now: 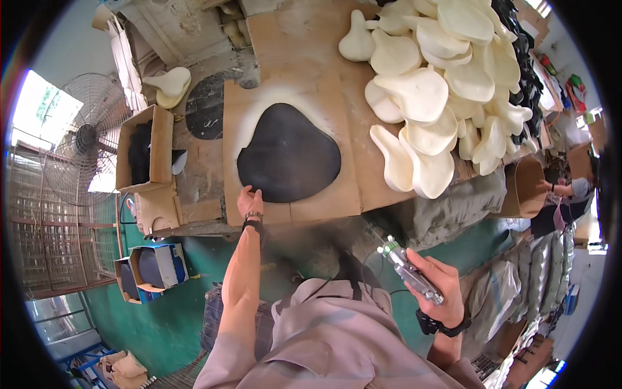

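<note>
A rounded, roughly triangular black sheet (289,155), like a saddle cover, lies flat on a cardboard sheet (350,185) with a pale spray haze along its top edge. At its lower left edge is my left hand (249,202), thumb and fingers closed on the rim. My right hand (442,285) grips a metal spray gun (414,273) in front of the table, apart from the black sheet. Right of the cardboard sheet, several cream foam saddle pads (414,94) are heaped on the table.
On the table's left stand an open cardboard box (162,146) with black pieces and two foam pads (170,84). A large fan (85,136) is farther left. Boxes (155,267) sit on the green floor. Grey wrapped bundles (492,292) and another person (573,188) are at right.
</note>
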Tool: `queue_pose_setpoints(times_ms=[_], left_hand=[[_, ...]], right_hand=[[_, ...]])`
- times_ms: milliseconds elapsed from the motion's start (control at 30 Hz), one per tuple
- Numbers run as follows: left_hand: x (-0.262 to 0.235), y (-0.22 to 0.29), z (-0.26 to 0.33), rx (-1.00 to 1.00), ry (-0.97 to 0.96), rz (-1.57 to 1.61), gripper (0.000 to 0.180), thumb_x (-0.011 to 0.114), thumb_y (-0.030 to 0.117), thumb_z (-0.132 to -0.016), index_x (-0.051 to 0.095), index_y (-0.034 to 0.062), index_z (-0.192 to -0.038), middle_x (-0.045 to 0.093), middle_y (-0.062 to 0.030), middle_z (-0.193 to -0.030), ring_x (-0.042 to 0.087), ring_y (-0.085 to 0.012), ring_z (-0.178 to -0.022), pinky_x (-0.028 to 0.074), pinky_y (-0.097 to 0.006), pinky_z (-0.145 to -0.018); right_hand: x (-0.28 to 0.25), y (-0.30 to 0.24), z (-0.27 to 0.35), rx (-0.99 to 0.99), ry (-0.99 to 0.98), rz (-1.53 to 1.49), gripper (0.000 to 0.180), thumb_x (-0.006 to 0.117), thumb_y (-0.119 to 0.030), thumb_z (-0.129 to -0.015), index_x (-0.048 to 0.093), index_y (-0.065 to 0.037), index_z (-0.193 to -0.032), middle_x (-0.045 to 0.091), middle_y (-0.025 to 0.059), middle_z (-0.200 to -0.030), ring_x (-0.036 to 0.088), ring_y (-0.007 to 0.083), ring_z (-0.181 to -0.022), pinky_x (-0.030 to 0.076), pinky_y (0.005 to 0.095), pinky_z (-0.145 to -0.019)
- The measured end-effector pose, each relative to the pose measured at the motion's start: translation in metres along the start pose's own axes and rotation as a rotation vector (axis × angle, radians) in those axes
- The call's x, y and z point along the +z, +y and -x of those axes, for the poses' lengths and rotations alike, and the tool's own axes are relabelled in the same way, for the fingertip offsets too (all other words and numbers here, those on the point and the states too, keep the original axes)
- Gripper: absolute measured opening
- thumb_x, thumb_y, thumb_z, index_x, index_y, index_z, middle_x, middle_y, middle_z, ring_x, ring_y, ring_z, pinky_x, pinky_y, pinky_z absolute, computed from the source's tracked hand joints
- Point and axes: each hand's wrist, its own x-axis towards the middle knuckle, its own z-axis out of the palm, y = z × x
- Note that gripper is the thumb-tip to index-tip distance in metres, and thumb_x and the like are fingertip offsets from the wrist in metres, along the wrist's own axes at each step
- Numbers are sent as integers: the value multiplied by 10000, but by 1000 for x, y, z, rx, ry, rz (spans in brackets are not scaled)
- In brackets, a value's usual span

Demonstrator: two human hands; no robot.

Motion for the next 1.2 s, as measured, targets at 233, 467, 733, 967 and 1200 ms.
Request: queue_pose_setpoints(times_ms=[233, 467, 733, 967, 1200], left_hand=[[-3, 15, 11, -13, 30, -218, 425, 833, 228, -727, 655, 165, -1109, 637, -71, -957, 637, -295, -935, 517, -446, -816], [5, 25, 6, 146, 184, -130, 288, 755, 74, -733, 662, 97, -1005, 618, -90, -914, 638, -289, -819, 532, -442, -704], [22, 56, -21, -796, -5, 866, 229, 637, 2, -754, 645, -12, -982, 654, -163, -934, 657, -290, -806, 573, -431, -708], [-2, 21, -30, -621, -161, 177, 569, 758, 169, -658, 627, -31, -1175, 684, -172, -947, 665, -319, -938, 546, -412, -859], [-13, 110, -49, -448, -485, 1588, 107, 597, 52, -765, 562, 122, -692, 623, -26, -712, 619, -218, -714, 518, -368, -717]], right_hand=[[-29, 5, 19, 69, 73, 82, 673, 622, 26, -647, 609, -11, -1319, 641, 163, -849, 616, 323, -680, 493, 340, -627], [-30, 14, 12, 10, 168, 39, 635, 621, 37, -662, 628, -10, -1296, 656, 164, -852, 643, 307, -711, 503, 326, -648], [-12, 33, -9, -7, 214, -84, 541, 722, 56, -747, 621, 16, -1277, 648, 151, -845, 607, 261, -674, 486, 309, -646], [-13, 47, -9, -30, 205, -88, 567, 708, 60, -738, 614, 4, -1295, 667, 165, -889, 640, 292, -721, 505, 322, -671], [-6, 59, -8, -21, 166, -50, 675, 674, 90, -657, 611, -31, -1318, 663, 179, -926, 646, 365, -766, 524, 372, -690]])
